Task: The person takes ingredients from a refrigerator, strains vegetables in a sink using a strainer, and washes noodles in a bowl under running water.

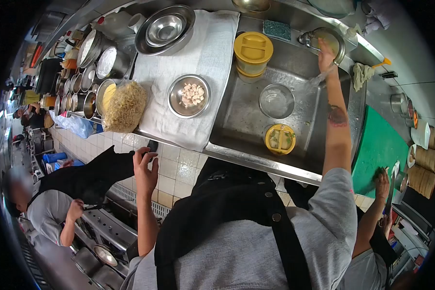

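Directly behind the right hand (326, 52) is a round metal vessel (335, 39); grip unclear.

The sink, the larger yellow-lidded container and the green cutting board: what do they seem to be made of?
Sink: metal, probably stainless steel; dull grey with soft reflections.
Larger yellow-lidded container: likely plastic; smooth, moulded-looking lid and translucent-looking sides.
Green cutting board: perhaps plastic; even colour and matte look suggest it, but don't settle it.
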Demonstrator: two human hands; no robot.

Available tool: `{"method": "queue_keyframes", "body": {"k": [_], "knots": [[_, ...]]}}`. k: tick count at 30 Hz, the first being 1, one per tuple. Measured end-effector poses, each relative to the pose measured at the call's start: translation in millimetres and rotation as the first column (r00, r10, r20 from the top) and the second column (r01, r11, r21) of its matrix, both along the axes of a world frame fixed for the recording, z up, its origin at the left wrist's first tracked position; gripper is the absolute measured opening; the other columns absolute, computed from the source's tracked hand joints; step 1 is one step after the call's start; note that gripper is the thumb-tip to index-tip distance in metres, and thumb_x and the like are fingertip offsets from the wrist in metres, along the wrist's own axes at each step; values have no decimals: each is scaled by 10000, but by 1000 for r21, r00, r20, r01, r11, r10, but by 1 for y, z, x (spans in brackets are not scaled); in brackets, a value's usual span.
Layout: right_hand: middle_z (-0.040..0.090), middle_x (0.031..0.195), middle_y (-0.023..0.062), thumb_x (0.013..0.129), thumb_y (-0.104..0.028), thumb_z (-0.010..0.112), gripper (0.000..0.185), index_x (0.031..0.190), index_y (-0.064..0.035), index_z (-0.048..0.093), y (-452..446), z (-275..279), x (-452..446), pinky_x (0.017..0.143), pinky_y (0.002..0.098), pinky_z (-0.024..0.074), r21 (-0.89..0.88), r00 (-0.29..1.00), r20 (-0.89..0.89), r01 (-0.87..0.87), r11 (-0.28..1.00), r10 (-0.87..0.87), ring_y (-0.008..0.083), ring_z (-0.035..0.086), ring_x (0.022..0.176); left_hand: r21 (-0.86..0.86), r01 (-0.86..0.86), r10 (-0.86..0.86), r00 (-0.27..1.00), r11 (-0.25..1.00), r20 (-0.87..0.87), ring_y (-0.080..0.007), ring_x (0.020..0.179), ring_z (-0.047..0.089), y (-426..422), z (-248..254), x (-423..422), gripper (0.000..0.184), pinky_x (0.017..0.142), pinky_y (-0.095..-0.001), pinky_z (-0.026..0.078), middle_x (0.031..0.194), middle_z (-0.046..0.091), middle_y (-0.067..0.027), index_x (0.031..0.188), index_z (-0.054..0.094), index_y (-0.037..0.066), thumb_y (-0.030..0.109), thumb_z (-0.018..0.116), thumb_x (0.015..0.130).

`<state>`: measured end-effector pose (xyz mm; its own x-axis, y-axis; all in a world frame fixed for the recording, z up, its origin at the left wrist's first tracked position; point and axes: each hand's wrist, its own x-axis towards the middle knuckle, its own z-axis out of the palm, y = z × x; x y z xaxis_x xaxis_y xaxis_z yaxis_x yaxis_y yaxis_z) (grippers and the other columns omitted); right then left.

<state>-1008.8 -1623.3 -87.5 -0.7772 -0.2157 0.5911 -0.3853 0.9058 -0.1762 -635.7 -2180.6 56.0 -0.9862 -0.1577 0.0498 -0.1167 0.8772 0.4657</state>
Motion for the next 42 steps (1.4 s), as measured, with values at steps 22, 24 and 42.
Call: {"method": "queue_keyframes", "body": {"k": [22, 24, 42], "knots": [[572, 1183, 170, 812, -459, 567, 482, 1098, -73, 601, -131, -167, 166, 895, 493, 444, 283, 258, 945, -345, 895, -199, 365, 565, 1065, -61, -20, 22, 999, 998, 40, -316, 1034, 499, 8, 5, 12, 137, 883, -392, 406, 1076, 530, -128, 877, 608, 31, 2, 639, 746], [604, 1104, 182, 837, -348, 552, 351, 1016, -56, 627, -143, -205, 169, 828, 469, 485, 333, 374, 902, -281, 900, -217, 369, 596, 994, -62, -11, 13, 999, 998, 33, -316, 1026, 505, 11, 7, 9, 105, 874, -394, 412, 1068, 532, -133, 851, 599, 19, 3, 639, 756], [651, 854, 178, 697, -195, 555, 263, 899, -68, 666, -197, -54, 158, 749, 460, 498, -35, 354, 866, -661, 749, 353, 363, 623, 853, -40, 62, -62, 998, 997, -14, -311, 1010, 505, 9, -3, 6, 102, 862, -385, 412, 1046, 537, -137, 869, 609, 28, 1, 622, 772]]}}
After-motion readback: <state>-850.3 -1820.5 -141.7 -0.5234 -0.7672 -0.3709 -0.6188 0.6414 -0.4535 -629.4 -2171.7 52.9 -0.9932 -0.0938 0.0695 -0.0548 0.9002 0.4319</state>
